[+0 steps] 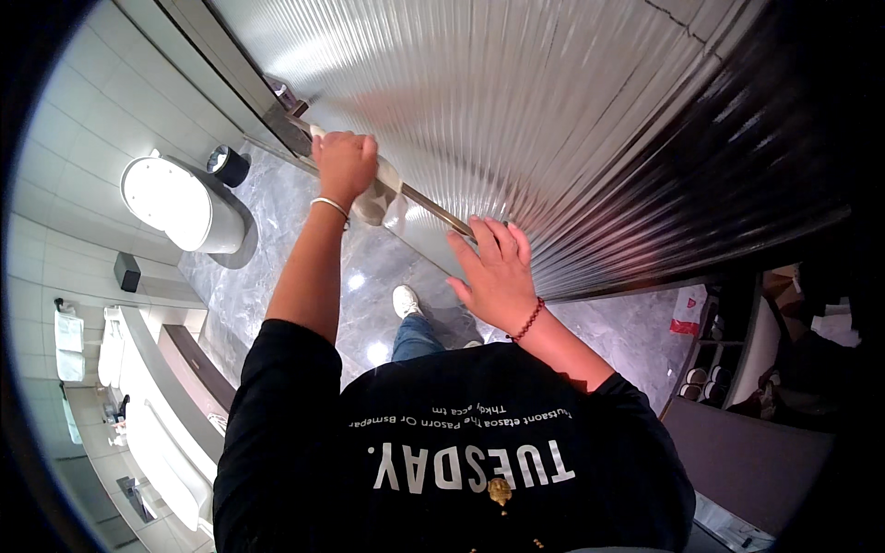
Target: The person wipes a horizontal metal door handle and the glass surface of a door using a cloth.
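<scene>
A ribbed glass panel (442,97), likely a door or partition, stands before me with a slim metal bar (434,207) running across it. My left hand (346,164) is closed around the far part of the bar, over a pale beige cloth (377,206). The cloth hangs below the fist, and its upper part is hidden by my fingers. Farther along, my right hand (499,271) rests its spread fingertips against the near part of the bar; nothing shows in its palm.
A white toilet (185,207) and a small black bin (228,166) stand at the left. Below them are a washbasin (169,460) and hanging towels (69,339). A shoe rack (705,380) is at the right. My shoe (406,301) stands on the grey marbled floor (373,269).
</scene>
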Demonstrator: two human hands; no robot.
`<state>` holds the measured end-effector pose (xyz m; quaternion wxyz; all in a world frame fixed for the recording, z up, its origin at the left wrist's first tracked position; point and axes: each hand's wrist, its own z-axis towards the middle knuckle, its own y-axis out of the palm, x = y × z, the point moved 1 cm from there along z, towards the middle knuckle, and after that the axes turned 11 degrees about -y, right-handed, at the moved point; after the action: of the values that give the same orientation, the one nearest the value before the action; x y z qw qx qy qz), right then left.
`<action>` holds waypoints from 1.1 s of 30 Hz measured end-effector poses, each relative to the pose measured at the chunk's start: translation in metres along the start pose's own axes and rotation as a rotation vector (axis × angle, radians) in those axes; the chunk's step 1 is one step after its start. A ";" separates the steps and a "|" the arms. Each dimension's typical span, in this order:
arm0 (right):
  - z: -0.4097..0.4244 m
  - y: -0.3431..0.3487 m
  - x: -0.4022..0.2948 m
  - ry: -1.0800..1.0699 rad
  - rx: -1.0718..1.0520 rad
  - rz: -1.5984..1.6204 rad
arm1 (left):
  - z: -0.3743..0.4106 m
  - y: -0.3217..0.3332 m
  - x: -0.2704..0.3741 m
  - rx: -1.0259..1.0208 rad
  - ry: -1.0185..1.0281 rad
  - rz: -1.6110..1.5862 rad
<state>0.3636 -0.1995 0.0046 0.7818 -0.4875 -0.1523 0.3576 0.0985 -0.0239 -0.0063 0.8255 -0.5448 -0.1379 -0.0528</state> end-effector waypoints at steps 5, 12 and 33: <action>-0.002 0.001 0.003 0.001 0.003 0.009 | -0.047 -0.010 0.055 -0.051 0.128 -0.031; -0.005 0.002 0.006 -0.019 0.021 0.043 | -0.111 -0.018 0.100 0.036 0.351 -0.419; -0.012 -0.032 0.015 0.107 0.121 0.654 | -0.162 -0.009 0.047 -0.875 -0.461 -1.921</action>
<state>0.3939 -0.2053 0.0249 0.6600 -0.4814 0.0747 0.5718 0.1689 -0.1728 -0.0449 0.1267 -0.4532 -0.6288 -0.6191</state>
